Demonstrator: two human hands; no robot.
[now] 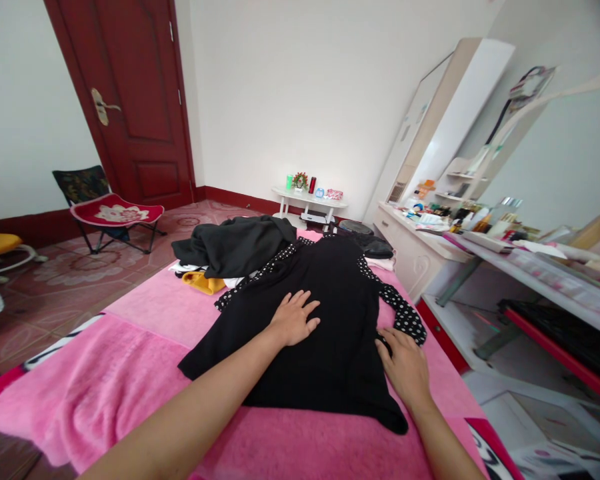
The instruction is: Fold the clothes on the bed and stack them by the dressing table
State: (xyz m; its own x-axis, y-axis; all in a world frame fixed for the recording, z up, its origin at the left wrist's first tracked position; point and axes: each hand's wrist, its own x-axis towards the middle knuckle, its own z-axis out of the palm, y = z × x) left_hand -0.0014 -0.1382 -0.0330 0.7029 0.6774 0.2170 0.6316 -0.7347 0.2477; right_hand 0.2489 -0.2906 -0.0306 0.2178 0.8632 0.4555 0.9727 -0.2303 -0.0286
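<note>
A black dress point(330, 287) with white-dotted black sleeves lies spread on a pink blanket point(145, 373), its hem toward me. My left hand point(295, 319) rests flat on the middle of the dress, fingers spread, holding nothing. At the dress's right edge, beside the cuff of the dotted right sleeve point(405, 317), is my right hand point(405, 363). Its fingers are bent, and dark cloth shows between thumb and forefinger. The other fingertips are partly hidden. The dotted left sleeve point(235, 293) lies along the far left side of the dress.
A heap of dark clothes point(240, 243) with a yellow garment point(203, 283) lies left of the dress. More folded dark clothing point(375, 245) is behind it on the right. A cluttered dressing table point(430, 240) stands to the right, a folding chair point(117, 210) to the left.
</note>
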